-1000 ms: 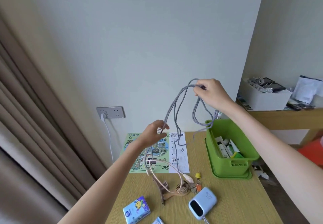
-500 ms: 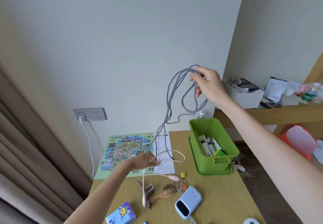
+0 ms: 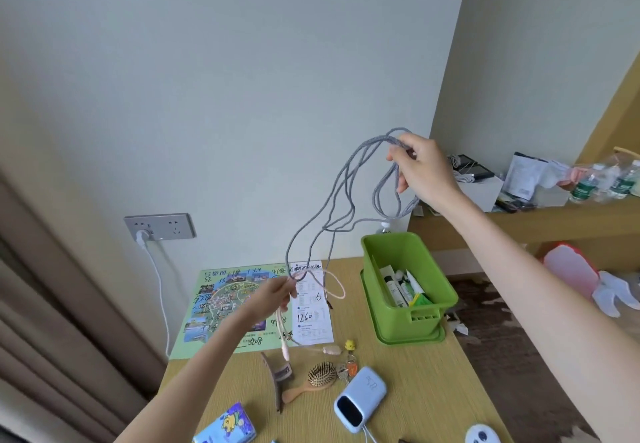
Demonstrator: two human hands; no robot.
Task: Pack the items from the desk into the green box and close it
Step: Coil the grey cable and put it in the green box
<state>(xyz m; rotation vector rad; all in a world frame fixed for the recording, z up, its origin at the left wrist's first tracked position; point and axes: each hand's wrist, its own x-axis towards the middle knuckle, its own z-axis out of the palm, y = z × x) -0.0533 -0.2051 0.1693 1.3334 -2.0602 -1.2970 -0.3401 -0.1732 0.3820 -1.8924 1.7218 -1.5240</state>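
Grey braided cable (image 3: 360,151) hangs in loose loops, slanting from the raised right hand (image 3: 424,169), which grips its gathered top bends, down to the left hand (image 3: 273,295), which pinches its low end with a thin pink cord (image 3: 343,290). The open green plastic box (image 3: 398,325) stands almost under the right hand, which I judge the nearer one for lowering the bundle in.

Desk (image 3: 433,390) holds green box (image 3: 408,325), map (image 3: 225,304), hairbrush (image 3: 320,375)

Left hand (image 3: 273,295): bare, nothing worn that shows.
Left arm (image 3: 194,373): bare from wrist to frame edge.
Right hand (image 3: 424,169): bare.
Right arm (image 3: 536,269): bare forearm, uncovered to the frame edge.
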